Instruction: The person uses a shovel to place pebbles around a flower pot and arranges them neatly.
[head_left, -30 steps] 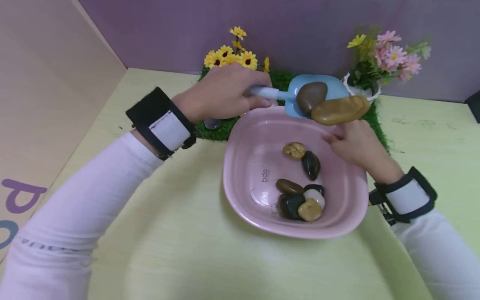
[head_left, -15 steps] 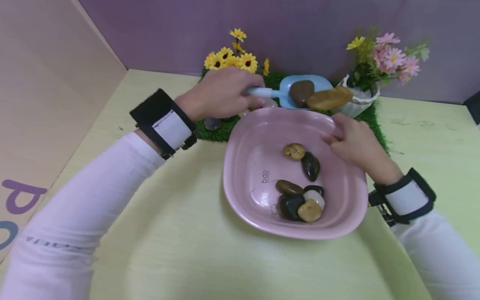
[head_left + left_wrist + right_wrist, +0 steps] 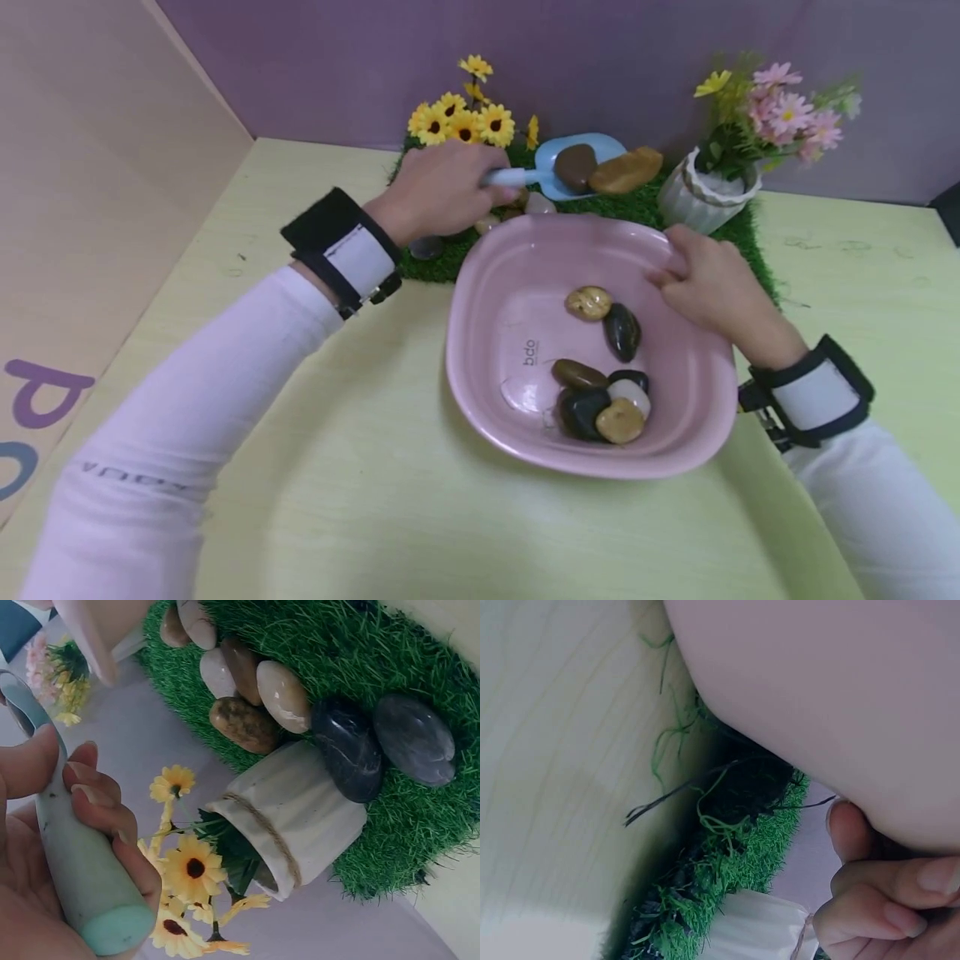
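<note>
My left hand (image 3: 453,185) grips the pale handle of a light blue shovel (image 3: 603,147) beyond the basin's far rim. On its scoop lie a dark brown stone (image 3: 576,167) and a longer tan stone (image 3: 626,171), the tan one jutting past the edge. In the left wrist view the fingers curl round the shovel handle (image 3: 86,862). My right hand (image 3: 712,287) pinches the far right rim of a pink basin (image 3: 487,400). Inside the basin lie several stones, among them a black stone (image 3: 583,413), a tan stone (image 3: 620,421) and a mottled stone (image 3: 588,303).
Behind the basin lies a strip of artificial grass (image 3: 420,667) with several stones. A white pot (image 3: 693,196) of pink flowers stands at its right. Another pot (image 3: 292,817) holds yellow flowers at its left. A purple wall (image 3: 600,67) closes the back of the table.
The shovel and its two stones have moved left and away, from over the basin's far rim to above the grass. The right hand and basin stay where they were.
</note>
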{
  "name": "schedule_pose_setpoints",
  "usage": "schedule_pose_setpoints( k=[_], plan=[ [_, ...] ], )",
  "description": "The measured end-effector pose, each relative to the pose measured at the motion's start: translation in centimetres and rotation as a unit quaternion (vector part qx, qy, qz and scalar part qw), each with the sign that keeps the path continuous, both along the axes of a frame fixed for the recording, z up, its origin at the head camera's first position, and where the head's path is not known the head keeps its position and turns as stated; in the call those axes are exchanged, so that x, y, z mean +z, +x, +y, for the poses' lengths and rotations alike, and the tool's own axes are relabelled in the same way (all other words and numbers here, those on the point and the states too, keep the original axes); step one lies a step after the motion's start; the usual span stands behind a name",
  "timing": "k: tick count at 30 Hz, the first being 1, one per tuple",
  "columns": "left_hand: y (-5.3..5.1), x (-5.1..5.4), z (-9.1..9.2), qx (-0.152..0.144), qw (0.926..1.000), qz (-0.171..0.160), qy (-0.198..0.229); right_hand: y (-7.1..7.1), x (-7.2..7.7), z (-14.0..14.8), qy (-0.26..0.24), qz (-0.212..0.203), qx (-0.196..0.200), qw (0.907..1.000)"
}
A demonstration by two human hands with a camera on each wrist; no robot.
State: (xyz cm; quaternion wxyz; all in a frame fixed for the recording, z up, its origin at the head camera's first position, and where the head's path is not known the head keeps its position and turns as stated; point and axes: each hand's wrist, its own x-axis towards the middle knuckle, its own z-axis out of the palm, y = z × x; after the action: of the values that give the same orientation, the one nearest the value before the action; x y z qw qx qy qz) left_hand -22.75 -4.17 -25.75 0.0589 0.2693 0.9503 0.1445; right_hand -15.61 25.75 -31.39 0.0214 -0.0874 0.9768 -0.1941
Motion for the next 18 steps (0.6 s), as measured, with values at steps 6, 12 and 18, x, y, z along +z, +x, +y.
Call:
schedule_pose_setpoints(
  k=[6,12,18],
  plan=[
    [-0.4,-0.5,-0.1,0.014,0.9995,-0.026,-0.015,-0.1,-0.1,0.0,-0.001,0.002,0.002,1.0000],
    [-0.8,-1.2,0.0,0.020,0.9984,-0.049,-0.019,-0.1,-0.1,0.0,0.001,0.006,0.002,1.0000],
    [-1.3,-1.4,0.2,0.031,0.9985,-0.042,-0.019,-0.1,0.0,0.0,0.001,0.005,-0.001,1.0000]
  ],
)
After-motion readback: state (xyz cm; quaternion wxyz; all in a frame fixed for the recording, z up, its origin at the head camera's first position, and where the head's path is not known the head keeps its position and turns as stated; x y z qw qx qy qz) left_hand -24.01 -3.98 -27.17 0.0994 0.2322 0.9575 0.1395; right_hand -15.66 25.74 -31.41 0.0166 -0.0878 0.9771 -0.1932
